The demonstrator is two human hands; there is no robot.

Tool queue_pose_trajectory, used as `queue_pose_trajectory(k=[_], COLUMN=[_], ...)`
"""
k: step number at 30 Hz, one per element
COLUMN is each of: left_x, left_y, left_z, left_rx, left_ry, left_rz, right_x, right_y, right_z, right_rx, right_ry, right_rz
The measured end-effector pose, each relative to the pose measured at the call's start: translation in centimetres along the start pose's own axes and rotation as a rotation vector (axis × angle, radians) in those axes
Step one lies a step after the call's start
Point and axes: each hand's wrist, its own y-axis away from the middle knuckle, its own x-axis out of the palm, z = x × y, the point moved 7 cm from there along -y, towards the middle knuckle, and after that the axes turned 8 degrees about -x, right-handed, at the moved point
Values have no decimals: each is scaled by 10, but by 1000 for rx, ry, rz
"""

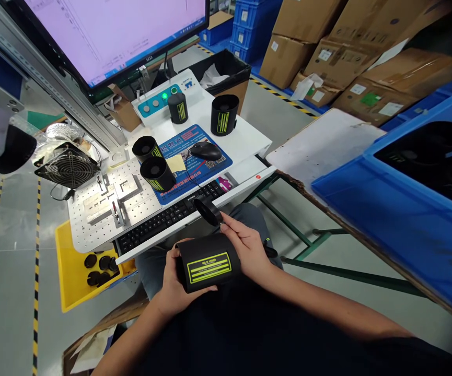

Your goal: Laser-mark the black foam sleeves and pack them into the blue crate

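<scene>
My left hand (174, 279) is wrapped round a black cylindrical housing (226, 250) that lies on its side above my lap, its yellow-printed label facing me. Between the thumb and fingers of my right hand (249, 245) is a thin round black cap (208, 211), tilted, just above the housing. The right wrist is close to the housing's right end; whether it touches is unclear. Similar black housings stand upright on the workbench: two side by side, one of them a front housing (157, 175), a larger one (224, 115) at the back right, and a smaller one (177, 108) by the control panel.
A keyboard (171, 211) sits on the pull-out tray, and a mouse (205, 151) on the blue mat. Left are a perforated fixture plate (143, 201), a fan (71, 166) and a yellow bin (67, 261) with black caps. A blue crate (367, 193) stands right, a monitor (131, 31) behind.
</scene>
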Motion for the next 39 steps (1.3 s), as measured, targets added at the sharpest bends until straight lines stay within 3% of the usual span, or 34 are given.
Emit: queue_pose_trajectory(k=[11, 27, 33, 39], left_x=[7, 30, 43, 50], left_y=[-4, -24, -35, -50], left_z=[2, -14, -22, -53], left_rx=[-70, -30, 57, 206], left_ry=[19, 4, 14, -17], left_rz=[16, 87, 122, 82], right_x=[-9, -32, -43, -51], right_y=[-3, -11, -14, -19], right_z=[-7, -15, -21, -27], right_rx=[-5, 44, 50, 35], right_ry=[16, -71, -97, -106], right_rz=[-42, -86, -108, -130])
